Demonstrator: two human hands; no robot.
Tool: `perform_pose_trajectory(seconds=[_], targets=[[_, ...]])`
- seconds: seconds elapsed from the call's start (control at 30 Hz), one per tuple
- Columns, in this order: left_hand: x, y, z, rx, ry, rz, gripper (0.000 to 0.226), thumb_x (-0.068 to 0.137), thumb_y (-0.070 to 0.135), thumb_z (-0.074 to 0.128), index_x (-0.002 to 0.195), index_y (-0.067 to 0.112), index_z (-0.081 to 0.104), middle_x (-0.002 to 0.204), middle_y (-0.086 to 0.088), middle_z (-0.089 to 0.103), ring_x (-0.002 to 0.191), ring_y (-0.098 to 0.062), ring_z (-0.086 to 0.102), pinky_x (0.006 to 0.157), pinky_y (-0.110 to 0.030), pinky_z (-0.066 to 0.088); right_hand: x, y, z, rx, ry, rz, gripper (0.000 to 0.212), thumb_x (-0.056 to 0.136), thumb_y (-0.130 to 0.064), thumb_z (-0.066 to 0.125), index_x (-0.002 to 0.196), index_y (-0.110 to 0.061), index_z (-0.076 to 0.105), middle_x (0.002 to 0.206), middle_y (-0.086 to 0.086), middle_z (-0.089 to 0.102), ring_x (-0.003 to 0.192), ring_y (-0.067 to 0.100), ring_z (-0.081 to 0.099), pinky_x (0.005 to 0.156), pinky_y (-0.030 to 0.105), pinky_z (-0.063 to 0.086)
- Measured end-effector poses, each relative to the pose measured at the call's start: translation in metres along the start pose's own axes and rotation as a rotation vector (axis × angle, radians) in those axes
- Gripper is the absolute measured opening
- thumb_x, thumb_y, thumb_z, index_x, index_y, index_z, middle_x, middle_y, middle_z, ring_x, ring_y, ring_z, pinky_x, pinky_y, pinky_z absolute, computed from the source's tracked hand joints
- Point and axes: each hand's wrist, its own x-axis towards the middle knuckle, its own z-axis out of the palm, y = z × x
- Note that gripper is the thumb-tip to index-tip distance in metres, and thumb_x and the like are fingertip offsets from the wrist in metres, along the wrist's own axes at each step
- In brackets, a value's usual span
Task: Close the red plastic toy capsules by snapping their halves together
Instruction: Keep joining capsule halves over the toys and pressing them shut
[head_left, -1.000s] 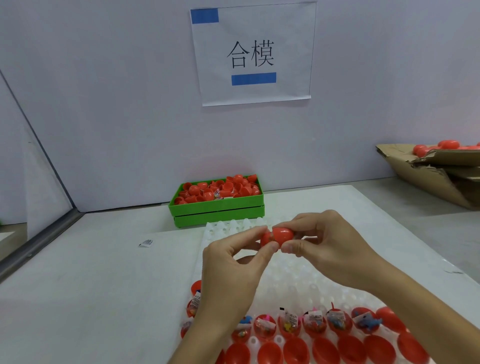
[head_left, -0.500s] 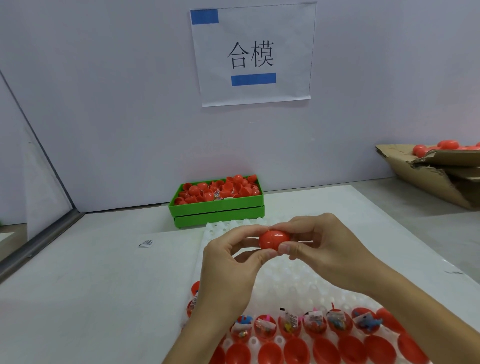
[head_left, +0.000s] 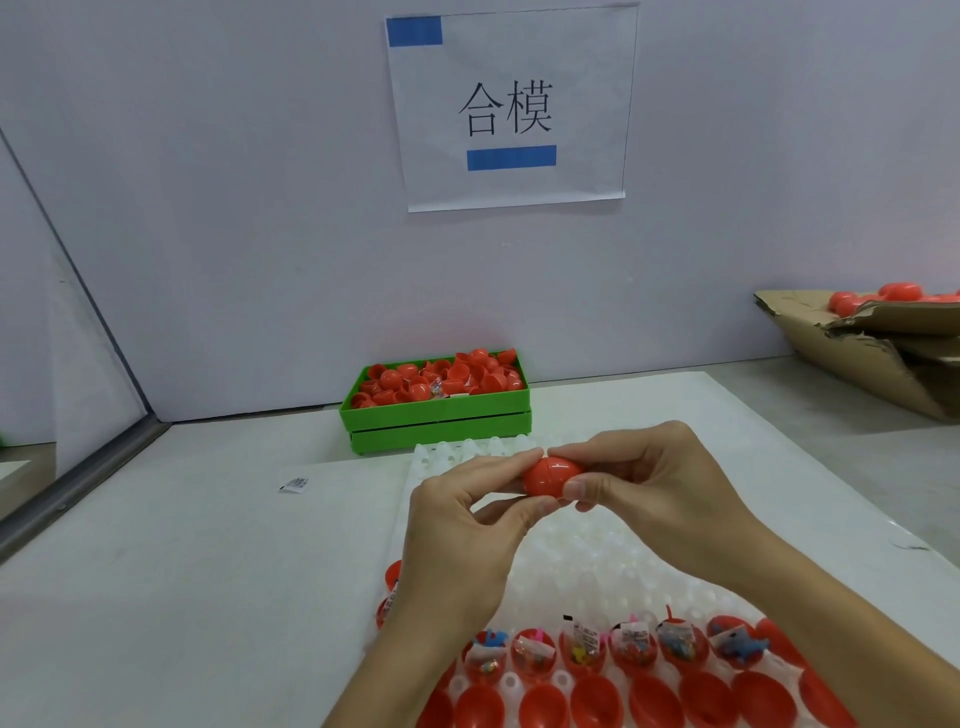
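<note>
- Both hands meet above the white tray, holding one red capsule (head_left: 551, 474) between them, raised off the worktop (head_left: 182, 545).
- Left hand (head_left: 462, 525) pinches the capsule's left end, forefinger along the top and thumb beneath, the other fingers curled below.
- Right hand (head_left: 654, 483) pinches the right end, forefinger on top and thumb pressed against the front of the capsule, the remaining fingers folded into the palm.
- A seam line shows around the capsule's middle; its two halves sit together with no gap visible from this view.
- White tray (head_left: 597, 561), moulded with rows of rounded cups, lies on the worktop directly under the hands.
- Along the tray's near part stands a row of open red halves (head_left: 631, 649) holding small toys and paper slips; in front of it is a row of red halves (head_left: 597, 701) with nothing visible inside.
- Green bin (head_left: 436, 415), heaped with loose red halves, stands at the back against the wall, just beyond the tray.
- A small printed label (head_left: 295, 484) lies on the worktop to the left of the tray.
- A torn cardboard box (head_left: 857, 353) holding red capsules sits at the far right.
- A paper sign (head_left: 511, 104) with two characters and blue bars hangs on the wall.
</note>
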Motion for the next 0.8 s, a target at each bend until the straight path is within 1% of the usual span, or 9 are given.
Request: perform_pose_trajectory(seconds=[0.13,0.23,0.3,0.4,0.5,0.6,0.63,0.73,0.8], targets=[[0.001,-0.001,0.0,-0.019,-0.001,0.023,0.044,0.074,-0.004,0.078,0.104,0.027,0.073,0.094,0.017,0.074,0.091,0.002,0.069,0.076,-0.01,0.054,0.001,0.001,0.002,0.005,0.005,0.015,0.029,0.079,0.008,0.073,0.096,-0.014,0.077,0.076,0.005,0.077,0.066,0.012,0.069,0.065,0.019,0.054],[0.001,-0.003,0.001,-0.006,0.011,0.046,0.042,0.072,-0.004,0.079,0.104,0.023,0.075,0.09,0.015,0.074,0.089,0.001,0.069,0.075,-0.01,0.054,0.001,0.003,0.003,-0.012,0.021,0.001,0.031,0.079,0.011,0.072,0.094,-0.015,0.078,0.072,0.003,0.076,0.062,0.01,0.068,0.062,0.017,0.053],[0.001,-0.004,0.002,0.048,0.042,0.07,0.039,0.071,-0.003,0.08,0.102,0.02,0.077,0.087,0.014,0.074,0.086,-0.001,0.068,0.075,-0.011,0.053,0.001,0.004,0.004,-0.038,0.028,-0.021,0.031,0.079,0.01,0.073,0.094,-0.016,0.078,0.071,0.001,0.075,0.06,0.01,0.067,0.061,0.018,0.053],[0.002,-0.008,0.002,0.139,0.09,0.11,0.04,0.072,-0.011,0.077,0.095,0.021,0.079,0.08,0.013,0.074,0.082,-0.003,0.068,0.074,-0.015,0.054,0.0,0.006,0.008,-0.101,0.046,-0.048,0.031,0.078,0.009,0.075,0.094,-0.017,0.08,0.07,-0.001,0.074,0.06,0.013,0.067,0.061,0.021,0.055],[0.002,-0.008,0.002,0.21,0.093,0.159,0.04,0.075,-0.018,0.07,0.098,0.014,0.078,0.076,0.014,0.072,0.076,-0.002,0.067,0.073,-0.022,0.057,0.0,0.009,0.01,-0.144,0.062,-0.062,0.033,0.077,0.011,0.074,0.093,-0.017,0.08,0.069,-0.001,0.074,0.059,0.012,0.068,0.06,0.021,0.056],[0.001,-0.007,0.003,0.312,0.102,0.241,0.036,0.077,-0.018,0.068,0.101,0.007,0.077,0.075,0.017,0.067,0.073,0.007,0.065,0.072,-0.01,0.052,0.0,0.011,0.011,-0.157,0.068,-0.069,0.032,0.077,0.014,0.073,0.094,-0.012,0.08,0.069,0.0,0.074,0.059,0.012,0.069,0.06,0.019,0.056],[0.001,-0.007,0.004,0.327,0.107,0.258,0.036,0.077,-0.018,0.068,0.102,0.006,0.076,0.075,0.015,0.066,0.073,0.007,0.065,0.072,-0.009,0.052,0.0,0.011,0.011,-0.139,0.07,-0.066,0.033,0.077,0.015,0.072,0.094,-0.012,0.079,0.069,0.0,0.074,0.059,0.013,0.069,0.059,0.019,0.056],[0.001,-0.006,0.003,0.323,0.112,0.259,0.037,0.077,-0.018,0.069,0.103,0.007,0.077,0.077,0.009,0.069,0.076,-0.003,0.066,0.072,-0.022,0.058,0.0,0.008,0.012,-0.12,0.071,-0.055,0.04,0.078,0.017,0.069,0.092,-0.019,0.078,0.07,-0.004,0.075,0.059,0.012,0.071,0.06,0.017,0.056],[0.001,-0.003,0.002,0.312,0.112,0.241,0.036,0.075,-0.015,0.072,0.1,0.01,0.078,0.08,0.007,0.071,0.078,-0.006,0.065,0.073,-0.023,0.057,0.0,0.005,0.013,-0.129,0.049,-0.034,0.044,0.08,0.017,0.067,0.091,-0.025,0.077,0.075,-0.012,0.076,0.064,0.009,0.073,0.063,0.014,0.056]])
